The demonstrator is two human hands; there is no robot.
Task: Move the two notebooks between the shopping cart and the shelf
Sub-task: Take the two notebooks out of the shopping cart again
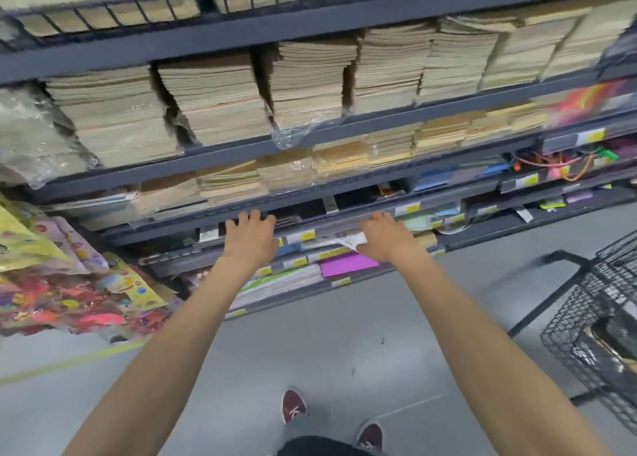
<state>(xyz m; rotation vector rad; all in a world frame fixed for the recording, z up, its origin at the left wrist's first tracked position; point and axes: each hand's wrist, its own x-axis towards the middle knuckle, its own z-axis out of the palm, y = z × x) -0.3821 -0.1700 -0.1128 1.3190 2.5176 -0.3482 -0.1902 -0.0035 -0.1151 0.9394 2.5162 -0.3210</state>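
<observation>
Hands: my left hand [250, 236] and right hand [382, 236] are bare. Arms: left forearm [179, 335] and right forearm [465, 335] are uncovered along their visible length. Footwear: left shoe [293, 405] and right shoe [370, 435] are dark red canvas with white laces and pale sole edges. Clothing: grey trouser leg [293, 433] and a dark garment [317, 448] at the waist.

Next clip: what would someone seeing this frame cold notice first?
Two bare arms stretch up from the bottom edge, with the left hand and right hand at the front rail of a low shelf. Above them, tall stacks of beige notebooks fill the dark racks. A black wire shopping cart stands at the right edge.
</observation>
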